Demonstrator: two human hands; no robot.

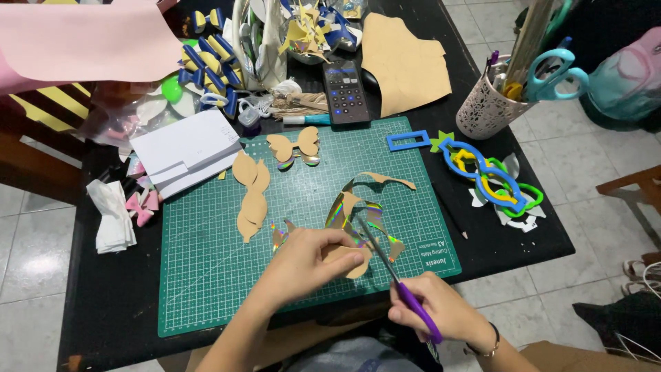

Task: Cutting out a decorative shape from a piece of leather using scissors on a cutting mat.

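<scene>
my left hand [303,258] pinches the tan shape with holographic backing [351,258] over the near edge of the green mat [206,275]; my right hand [441,310] is closed on the purple scissors [396,279]. i'd feed the piece slowly, blades following the outline.

View: one camera on the person's head
Faces: down and forward, toward 12 o'clock
Nearness: close above the green cutting mat [227,255]
Edges: hands at 6 o'clock, pen cup [486,110] at 2 o'clock

Left hand [306,258] pinching — right hand [430,310] fisted.
</scene>
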